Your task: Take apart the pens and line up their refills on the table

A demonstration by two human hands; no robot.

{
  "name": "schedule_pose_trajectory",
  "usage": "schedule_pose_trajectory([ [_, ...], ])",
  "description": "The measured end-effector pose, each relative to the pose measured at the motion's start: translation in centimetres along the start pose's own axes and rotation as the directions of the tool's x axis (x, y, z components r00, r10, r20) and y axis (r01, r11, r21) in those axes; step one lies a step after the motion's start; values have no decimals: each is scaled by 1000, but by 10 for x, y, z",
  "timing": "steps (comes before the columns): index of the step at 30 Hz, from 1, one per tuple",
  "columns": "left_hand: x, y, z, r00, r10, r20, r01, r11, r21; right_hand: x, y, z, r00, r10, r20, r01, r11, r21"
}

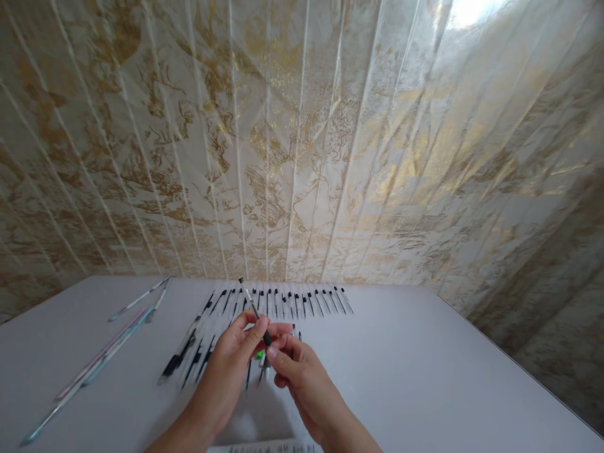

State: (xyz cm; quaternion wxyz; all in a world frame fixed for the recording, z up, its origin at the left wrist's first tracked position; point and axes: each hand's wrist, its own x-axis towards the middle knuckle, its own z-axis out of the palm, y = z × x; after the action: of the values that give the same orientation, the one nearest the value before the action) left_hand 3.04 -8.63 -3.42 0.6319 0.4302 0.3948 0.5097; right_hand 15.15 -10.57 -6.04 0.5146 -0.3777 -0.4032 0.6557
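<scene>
A slim pen (250, 298) with a clear barrel, a black far end and a dark grip section slants up between my hands. My left hand (226, 355) is closed around its barrel with thumb and fingers. The thumb and fingers of my right hand (304, 374) pinch the pen's near, dark end; its tip is hidden by the fingers. Below and behind the hands lie more pen parts, a small bright green piece (259, 355) among them, partly covered. To the left of my left hand, black-and-clear pens (177, 358) lie in a slanted group.
Along the table's back runs a row of thin pen pieces with black ends (276, 302). Long pink, white and blue sticks (106, 349) lie at the left. A printed paper (268, 447) shows at the front edge of the white table (415, 371). Gold-patterned covering (283, 157) rises behind.
</scene>
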Motion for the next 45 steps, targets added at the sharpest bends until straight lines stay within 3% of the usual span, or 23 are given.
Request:
schedule_pose_trajectory([
  [4, 3, 0, -5, 1000, -13, -23, 13, 1000, 6, -2, 1, 1, 993, 108, 49, -111, 991, 72],
  [8, 4, -3, -4, 999, -37, -6, 37, 999, -39, -1, 6, 3, 988, 156, -13, -156, 987, 43],
  [10, 4, -6, -4, 999, -23, -31, 21, 998, -61, 0, 7, 3, 989, 146, -25, -147, 989, -28],
  [14, 8, -8, -10, 999, -16, -44, 14, 999, -50, 0, 3, -1, 997, 69, 38, -52, 938, -342],
  [17, 19, -1, -27, 996, 21, -81, -32, 990, -140, -2, -4, -5, 979, 165, 116, -102, 899, -426],
  [19, 28, 6, -42, 981, 58, -184, -96, 974, -205, -2, -10, -10, 954, 259, 153, -163, 873, -460],
  [21, 35, 13, -54, 960, 89, -266, -122, 986, -113, 1, -16, -20, 960, 265, 91, -166, 800, -576],
  [23, 35, 13, -55, 980, 78, -183, -51, 988, 146, 5, -21, -33, 986, 150, -78, -152, 583, -798],
  [25, 27, 5, -44, 999, -25, 32, 6, 876, 483, 11, -22, -49, 977, -10, -211, -199, 287, -937],
  [27, 15, -9, -21, 973, -140, 185, -58, 626, 778, 16, -20, -63, 960, -90, -267, -257, 110, -960],
  [30, 4, -34, 18, 975, -112, 194, -181, 114, 977, 22, -13, -76, 950, -108, -293, -290, 41, -956],
  [32, 8, -45, 39, 979, -63, 196, -200, -68, 977, 23, -10, -80, 946, -122, -300, -302, 0, -953],
  [36, 28, -53, 63, 972, -40, 233, -237, -136, 962, 24, -12, -86, 936, -144, -320, -329, -40, -943],
  [40, 40, -47, 73, 969, -43, 243, -247, -176, 953, 25, -12, -89, 939, -142, -312, -320, -36, -947],
  [43, 37, -34, 69, 974, -61, 216, -224, -179, 958, 27, -7, -87, 944, -139, -298, -305, -35, -952],
  [45, 27, -26, 54, 976, -77, 202, -213, -171, 962, 28, -3, -85, 947, -138, -289, -296, -35, -954],
])
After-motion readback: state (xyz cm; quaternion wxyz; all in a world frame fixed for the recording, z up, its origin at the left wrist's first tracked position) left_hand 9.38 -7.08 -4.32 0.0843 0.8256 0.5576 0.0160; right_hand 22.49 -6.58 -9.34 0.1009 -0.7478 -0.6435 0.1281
